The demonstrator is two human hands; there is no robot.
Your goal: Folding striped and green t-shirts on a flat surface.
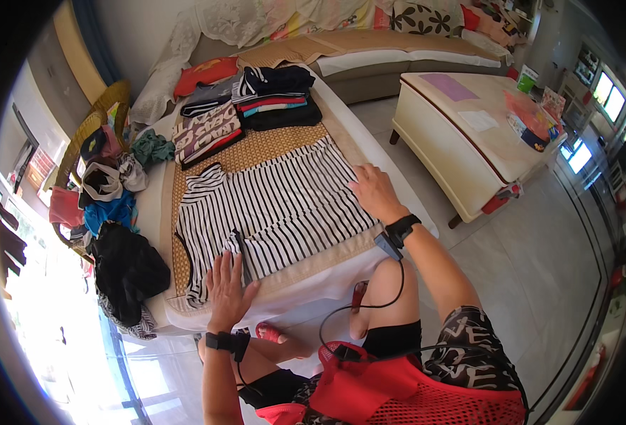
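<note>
A black-and-white striped knit top point(286, 196) lies spread on a woven mat point(270, 139), its long body reaching from left to right. My left hand point(230, 292) rests palm down at its near left part, beside a folded-in sleeve, fingers apart and holding nothing. At the right end, my right hand point(376, 194) lies on the edge of the top with the fingers slightly bent. No cloth shows gripped in it, though its underside is hidden. Both wrists wear black straps with cabled devices.
Folded clothes point(276, 101) are stacked behind the top, with a folded printed garment point(207, 133) beside them. Loose clothes, including a black garment point(127, 271), heap at the left around a wicker chair point(68, 159). A low cabinet table point(440, 154) stands right, a sofa point(366, 74) behind.
</note>
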